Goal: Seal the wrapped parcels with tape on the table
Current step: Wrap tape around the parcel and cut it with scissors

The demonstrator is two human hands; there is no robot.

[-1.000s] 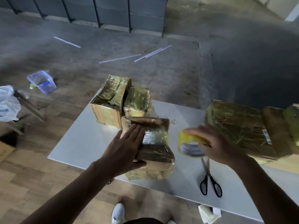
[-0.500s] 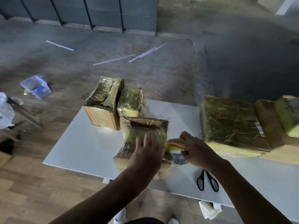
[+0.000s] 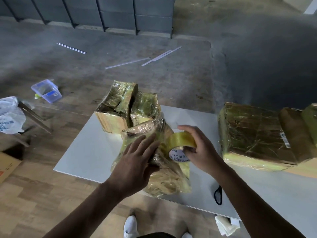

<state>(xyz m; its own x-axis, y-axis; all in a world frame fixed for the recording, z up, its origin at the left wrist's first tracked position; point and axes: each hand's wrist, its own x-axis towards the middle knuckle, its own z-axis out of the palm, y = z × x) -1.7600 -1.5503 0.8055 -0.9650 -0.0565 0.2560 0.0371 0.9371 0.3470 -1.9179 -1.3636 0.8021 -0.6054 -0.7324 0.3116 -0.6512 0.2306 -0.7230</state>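
Head view: the parcel (image 3: 168, 179) lies on the white table (image 3: 89, 152) near its front edge, its middle hidden under the left hand (image 3: 135, 162), which presses on it with straight, spread fingers. The right hand (image 3: 200, 150) grasps the tape roll (image 3: 181, 140), thumb inside the core, right against the parcel's side; it seems to touch, though the glare blurs that. The right forearm covers the blades of the scissors (image 3: 218, 195). The frame edge cuts off the large parcels (image 3: 253, 134) at right.

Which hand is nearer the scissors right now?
Right. The right hand, gripping the tape roll, is just beyond the scissors; the left hand lies on the parcel, farther left.
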